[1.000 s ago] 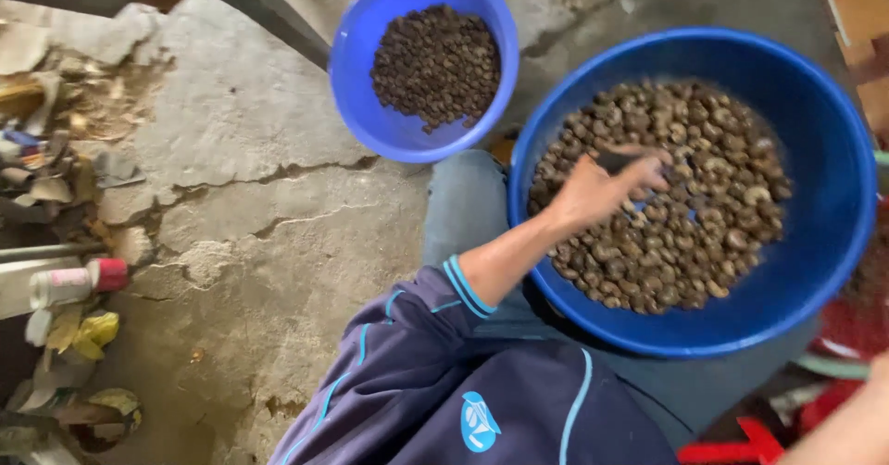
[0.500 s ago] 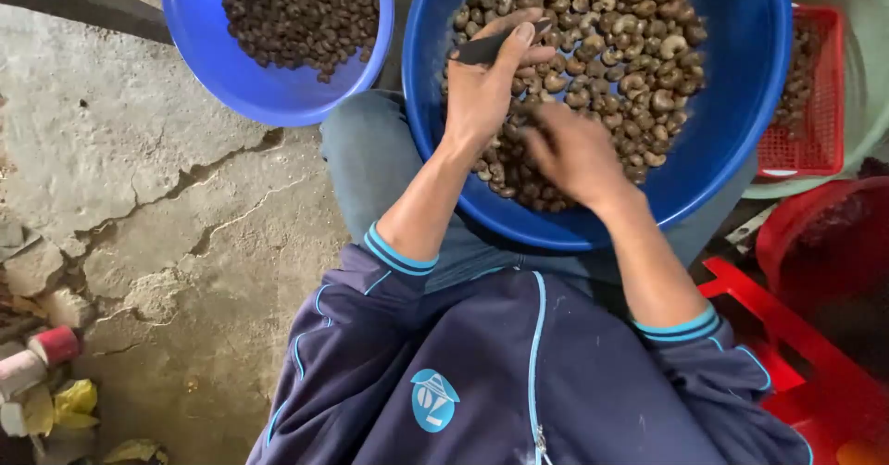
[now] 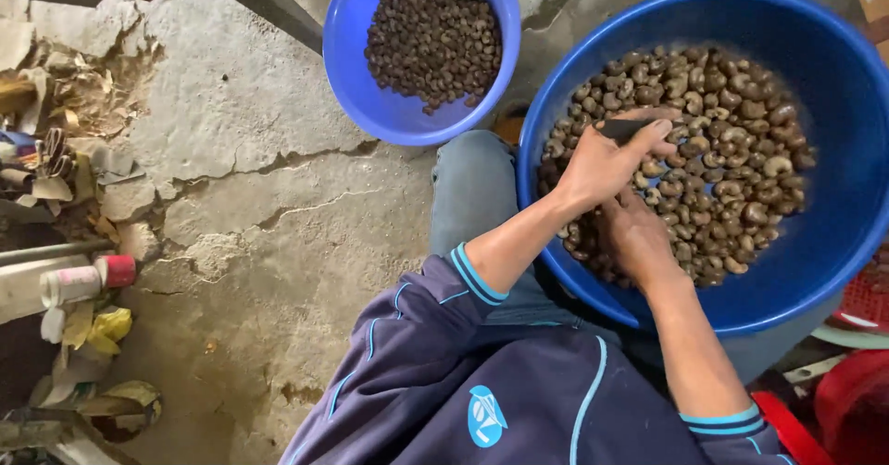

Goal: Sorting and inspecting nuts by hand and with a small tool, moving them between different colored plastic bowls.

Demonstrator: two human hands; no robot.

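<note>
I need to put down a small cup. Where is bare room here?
Bare cracked concrete floor lies between the litter pile and the person's knee, below the small blue bowl. The large blue basin is crowded: cashew nuts, left hand, right hand.

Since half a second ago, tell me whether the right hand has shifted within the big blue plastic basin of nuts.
Yes. The right hand has drawn back from mid-pile toward the near rim of the big blue plastic basin, now lying under the left hand.

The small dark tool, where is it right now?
In the head view, the small dark tool is in the left hand, over the nuts in the big blue basin, with the right hand just below.
</note>
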